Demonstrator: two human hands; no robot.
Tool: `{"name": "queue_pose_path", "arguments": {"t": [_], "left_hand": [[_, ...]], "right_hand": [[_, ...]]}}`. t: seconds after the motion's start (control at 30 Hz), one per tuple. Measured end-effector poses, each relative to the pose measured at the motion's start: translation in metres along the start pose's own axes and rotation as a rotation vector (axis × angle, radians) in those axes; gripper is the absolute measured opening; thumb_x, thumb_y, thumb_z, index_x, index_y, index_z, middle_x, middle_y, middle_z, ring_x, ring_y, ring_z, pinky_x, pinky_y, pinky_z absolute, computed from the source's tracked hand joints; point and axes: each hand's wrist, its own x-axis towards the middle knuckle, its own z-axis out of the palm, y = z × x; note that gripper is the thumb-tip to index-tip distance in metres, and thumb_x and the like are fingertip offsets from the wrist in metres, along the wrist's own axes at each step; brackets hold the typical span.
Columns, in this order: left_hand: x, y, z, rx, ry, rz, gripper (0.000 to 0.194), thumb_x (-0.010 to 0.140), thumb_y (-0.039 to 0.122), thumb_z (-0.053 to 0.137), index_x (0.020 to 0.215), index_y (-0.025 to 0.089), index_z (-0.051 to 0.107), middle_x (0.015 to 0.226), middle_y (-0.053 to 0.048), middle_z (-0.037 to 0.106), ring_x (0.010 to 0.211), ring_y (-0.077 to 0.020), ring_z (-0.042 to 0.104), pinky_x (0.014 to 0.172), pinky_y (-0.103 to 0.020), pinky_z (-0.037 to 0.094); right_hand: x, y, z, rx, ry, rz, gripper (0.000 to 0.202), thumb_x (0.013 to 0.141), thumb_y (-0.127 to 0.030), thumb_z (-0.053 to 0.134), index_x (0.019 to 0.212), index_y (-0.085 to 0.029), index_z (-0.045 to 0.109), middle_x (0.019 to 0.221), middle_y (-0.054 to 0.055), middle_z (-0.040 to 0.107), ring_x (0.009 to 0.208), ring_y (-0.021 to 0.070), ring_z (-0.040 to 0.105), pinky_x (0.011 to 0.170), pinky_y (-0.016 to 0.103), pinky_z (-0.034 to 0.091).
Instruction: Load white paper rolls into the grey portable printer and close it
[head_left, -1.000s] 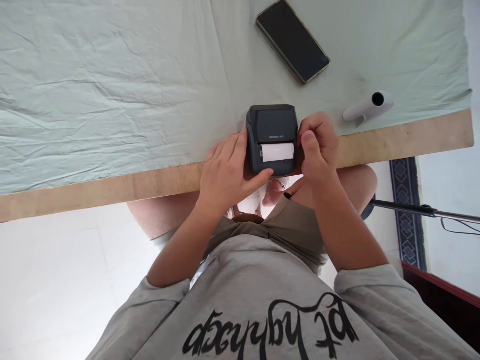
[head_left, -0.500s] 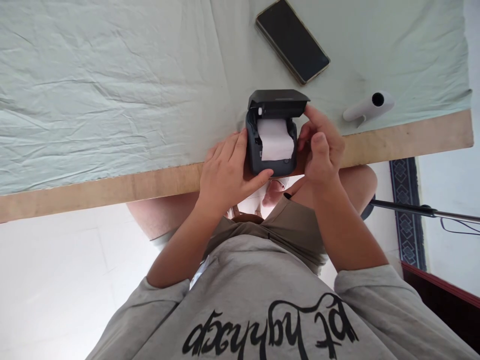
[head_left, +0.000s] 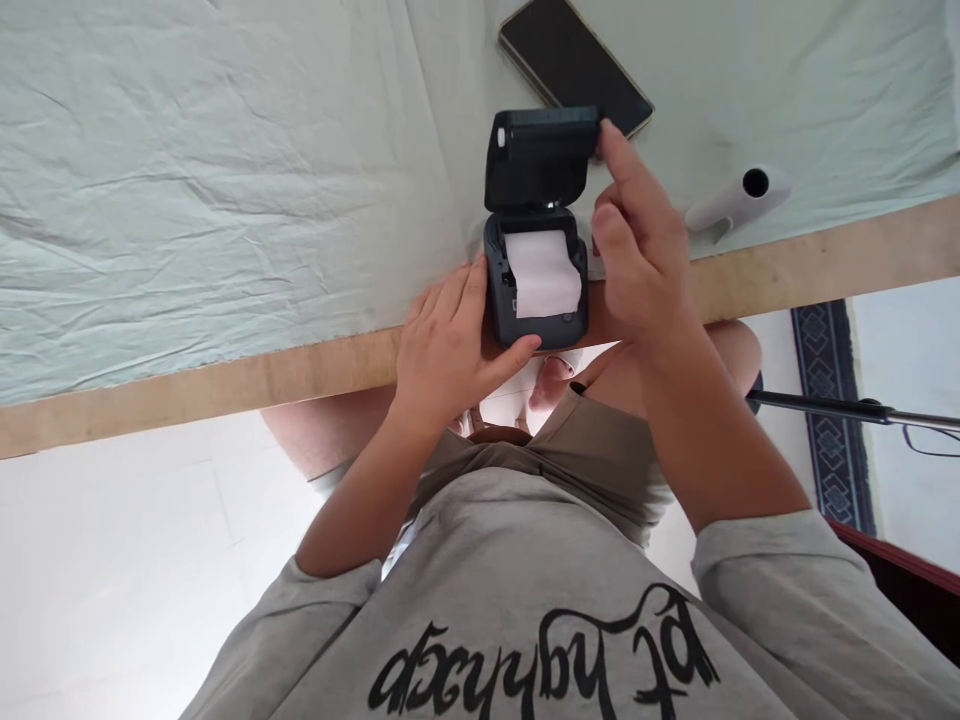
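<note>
A small dark label printer point(head_left: 540, 330) stands at the table's front edge with its lid point(head_left: 536, 180) raised upright. White paper point(head_left: 545, 275) lies in its bay, the loose end hanging over the front. My left hand point(head_left: 450, 345) lies along the printer's left side, fingers stretched out and thumb reaching to the front edge; it is open and steadies the body without wrapping round it. With the tip of its index finger, my right hand point(head_left: 641, 240) touches the lid's upper right corner. Its thumb is apart and the other fingers are bent, partly hidden.
Behind the lid lies a black phone point(head_left: 577, 55), partly covered by it. To the right, a white device with a dark round end point(head_left: 739, 200) rests on the pale green cloth point(head_left: 262, 180). The bare wooden table edge point(head_left: 322, 385) runs in front, above my legs.
The printer's lid has swung further up and back, from half raised to upright. My right index finger has moved away from me with its corner. My left hand has stayed at the printer's side.
</note>
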Motion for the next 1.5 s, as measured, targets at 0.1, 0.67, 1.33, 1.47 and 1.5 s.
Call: {"name": "queue_pose_path", "arguments": {"t": [0.1, 0.67, 1.33, 1.47, 1.5], "left_hand": [[0.000, 0.000, -0.001, -0.006, -0.012, -0.016, 0.090, 0.092, 0.080, 0.041, 0.151, 0.011, 0.044, 0.145, -0.023, 0.058, 0.131, -0.0394, 0.057, 0.109, -0.050, 0.044], [-0.001, 0.002, -0.002, -0.012, -0.022, -0.012, 0.089, 0.094, 0.076, 0.043, 0.152, 0.008, 0.043, 0.145, -0.025, 0.057, 0.133, -0.0402, 0.056, 0.110, -0.052, 0.043], [0.000, 0.000, 0.000, 0.010, -0.007, -0.015, 0.088, 0.093, 0.077, 0.044, 0.151, 0.011, 0.044, 0.142, -0.022, 0.060, 0.129, -0.0388, 0.059, 0.108, -0.049, 0.044], [0.000, 0.000, 0.001, 0.018, 0.000, -0.020, 0.090, 0.092, 0.078, 0.043, 0.151, 0.011, 0.044, 0.144, -0.023, 0.059, 0.129, -0.0395, 0.059, 0.107, -0.050, 0.044], [0.000, 0.001, 0.001, 0.024, 0.003, -0.021, 0.089, 0.092, 0.078, 0.043, 0.151, 0.011, 0.045, 0.144, -0.023, 0.059, 0.128, -0.0391, 0.060, 0.107, -0.049, 0.045]], "right_hand": [[0.011, -0.015, -0.002, -0.045, 0.043, -0.046, 0.042, 0.099, -0.041, 0.046, 0.140, -0.041, 0.054, 0.093, 0.002, 0.060, 0.083, 0.0199, 0.058, 0.085, 0.040, 0.054], [0.064, -0.010, -0.013, -0.189, -0.508, -0.001, 0.039, 0.069, -0.054, 0.086, 0.078, -0.023, 0.064, 0.072, -0.001, 0.065, 0.086, 0.0191, 0.065, 0.079, 0.032, 0.056], [-0.008, 0.041, -0.023, 0.010, 0.217, 0.199, 0.042, 0.083, -0.066, 0.066, 0.096, -0.030, 0.052, 0.076, -0.001, 0.057, 0.063, 0.0165, 0.054, 0.060, 0.037, 0.052], [0.005, 0.027, -0.030, -0.287, 0.218, 0.078, 0.029, 0.086, -0.057, 0.068, 0.088, -0.031, 0.056, 0.088, 0.002, 0.065, 0.087, 0.0238, 0.063, 0.084, 0.048, 0.056], [0.008, 0.026, -0.032, -0.325, 0.216, 0.067, 0.026, 0.086, -0.053, 0.070, 0.090, -0.031, 0.057, 0.094, 0.003, 0.067, 0.093, 0.0248, 0.063, 0.088, 0.048, 0.055]]}}
